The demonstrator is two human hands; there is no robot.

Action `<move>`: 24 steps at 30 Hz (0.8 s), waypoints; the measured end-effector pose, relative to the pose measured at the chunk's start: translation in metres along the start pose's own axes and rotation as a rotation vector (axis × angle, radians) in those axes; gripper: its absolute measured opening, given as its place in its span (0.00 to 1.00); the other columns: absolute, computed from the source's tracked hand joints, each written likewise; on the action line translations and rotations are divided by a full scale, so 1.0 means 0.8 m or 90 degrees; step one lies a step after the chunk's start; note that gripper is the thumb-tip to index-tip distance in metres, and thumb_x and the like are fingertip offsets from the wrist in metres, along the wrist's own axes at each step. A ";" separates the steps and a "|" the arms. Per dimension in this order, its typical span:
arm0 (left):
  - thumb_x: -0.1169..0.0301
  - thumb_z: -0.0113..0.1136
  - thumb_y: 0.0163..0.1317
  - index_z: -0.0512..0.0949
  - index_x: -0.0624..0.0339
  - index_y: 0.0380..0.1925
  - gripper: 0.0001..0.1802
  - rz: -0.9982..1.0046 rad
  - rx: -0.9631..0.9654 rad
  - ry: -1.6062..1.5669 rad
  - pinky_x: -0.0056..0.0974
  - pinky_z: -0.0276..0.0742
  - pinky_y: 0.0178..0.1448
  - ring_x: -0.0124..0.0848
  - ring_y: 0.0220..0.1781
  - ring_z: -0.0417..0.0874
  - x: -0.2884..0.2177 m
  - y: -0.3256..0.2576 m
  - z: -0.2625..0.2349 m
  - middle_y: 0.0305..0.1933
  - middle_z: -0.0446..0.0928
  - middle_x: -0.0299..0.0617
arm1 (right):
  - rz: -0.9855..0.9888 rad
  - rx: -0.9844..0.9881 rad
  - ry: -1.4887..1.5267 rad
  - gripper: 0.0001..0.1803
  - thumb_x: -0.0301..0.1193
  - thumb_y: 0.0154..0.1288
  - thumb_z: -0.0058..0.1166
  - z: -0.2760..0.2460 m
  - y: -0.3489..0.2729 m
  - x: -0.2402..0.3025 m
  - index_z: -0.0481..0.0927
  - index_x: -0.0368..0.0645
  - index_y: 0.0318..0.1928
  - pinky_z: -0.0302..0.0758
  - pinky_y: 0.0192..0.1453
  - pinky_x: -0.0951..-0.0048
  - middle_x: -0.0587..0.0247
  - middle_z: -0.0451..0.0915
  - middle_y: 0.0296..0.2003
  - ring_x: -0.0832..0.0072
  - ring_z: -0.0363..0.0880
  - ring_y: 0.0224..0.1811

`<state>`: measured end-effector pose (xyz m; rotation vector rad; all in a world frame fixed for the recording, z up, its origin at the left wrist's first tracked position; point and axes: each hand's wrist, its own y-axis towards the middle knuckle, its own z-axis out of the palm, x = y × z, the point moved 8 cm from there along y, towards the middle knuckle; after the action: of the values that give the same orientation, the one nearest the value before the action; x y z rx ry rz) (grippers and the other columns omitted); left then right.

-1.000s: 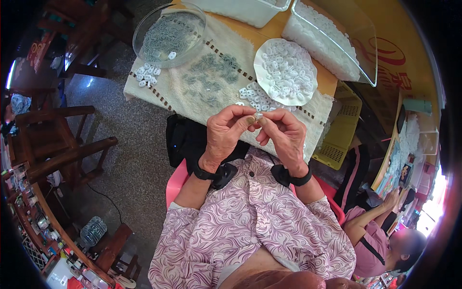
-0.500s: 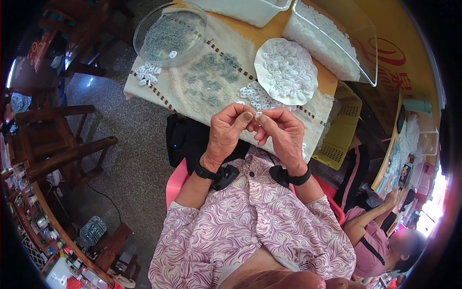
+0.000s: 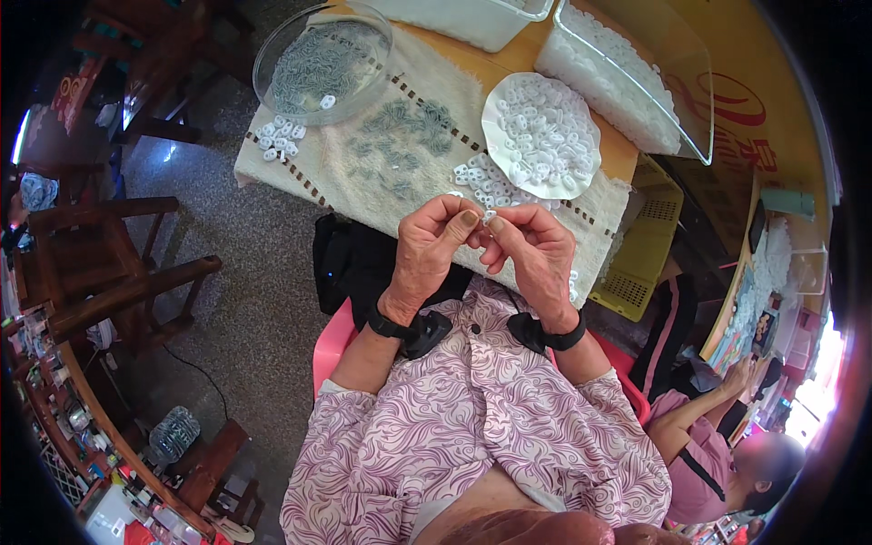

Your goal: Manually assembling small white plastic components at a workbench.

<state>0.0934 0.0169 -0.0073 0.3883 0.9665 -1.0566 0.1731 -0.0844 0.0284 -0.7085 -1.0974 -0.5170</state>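
Observation:
Both of my hands meet in front of the cloth's near edge. My right hand (image 3: 538,259) is closed, pinching a small white plastic piece with holes (image 3: 489,216) between thumb and index finger. Fingertip to fingertip with it, my left hand (image 3: 429,250) is pinched too; whatever it grips is too small to make out. Just beyond the fingers lie loose white pieces (image 3: 490,186), beside a scalloped white plate (image 3: 586,173) heaped with more. Small grey metal-looking parts (image 3: 400,136) are spread over the beige cloth (image 3: 318,163).
A clear round dish (image 3: 259,77) of grey parts stands at the far left, with several white pieces (image 3: 280,138) near it. Clear bins (image 3: 627,82) hold white pieces at the back. A yellow crate (image 3: 640,245) is right of the table; another person (image 3: 704,445) sits at lower right.

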 end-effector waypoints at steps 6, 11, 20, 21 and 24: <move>0.72 0.56 0.67 0.76 0.67 0.39 0.07 0.005 -0.006 0.002 0.26 0.72 0.38 0.21 0.32 0.75 -0.001 0.000 0.001 0.34 0.77 0.36 | -0.007 0.001 -0.003 0.07 0.22 0.66 0.53 0.000 0.000 -0.001 0.77 0.30 0.42 0.78 0.25 0.82 0.58 0.81 0.29 0.80 0.80 0.25; 0.73 0.56 0.67 0.76 0.67 0.39 0.07 0.010 -0.018 0.012 0.25 0.71 0.37 0.21 0.31 0.74 -0.006 -0.001 0.002 0.33 0.77 0.35 | -0.006 0.005 -0.007 0.07 0.23 0.67 0.53 0.002 -0.001 0.002 0.77 0.30 0.42 0.77 0.25 0.82 0.58 0.81 0.29 0.80 0.80 0.25; 0.72 0.57 0.67 0.77 0.67 0.38 0.07 0.018 -0.018 0.032 0.24 0.70 0.36 0.20 0.31 0.74 -0.010 -0.002 0.004 0.32 0.77 0.34 | -0.010 0.003 -0.011 0.07 0.23 0.67 0.52 0.003 -0.002 0.002 0.77 0.31 0.43 0.77 0.26 0.82 0.58 0.81 0.30 0.81 0.80 0.25; 0.72 0.57 0.67 0.77 0.67 0.38 0.07 0.020 -0.018 0.032 0.24 0.70 0.36 0.20 0.31 0.74 -0.011 -0.002 0.004 0.32 0.77 0.34 | -0.016 0.004 -0.017 0.07 0.23 0.67 0.52 0.003 -0.002 0.003 0.77 0.31 0.42 0.77 0.26 0.82 0.58 0.81 0.29 0.81 0.80 0.25; 0.72 0.57 0.67 0.77 0.66 0.37 0.07 0.028 -0.023 0.049 0.25 0.71 0.36 0.20 0.30 0.74 -0.014 -0.003 0.004 0.30 0.77 0.34 | -0.031 0.004 -0.028 0.07 0.22 0.67 0.52 0.005 -0.003 0.003 0.77 0.31 0.42 0.77 0.26 0.82 0.58 0.82 0.29 0.81 0.80 0.25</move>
<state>0.0912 0.0197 0.0041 0.4209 1.0404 -0.9887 0.1699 -0.0833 0.0327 -0.6915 -1.1594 -0.5416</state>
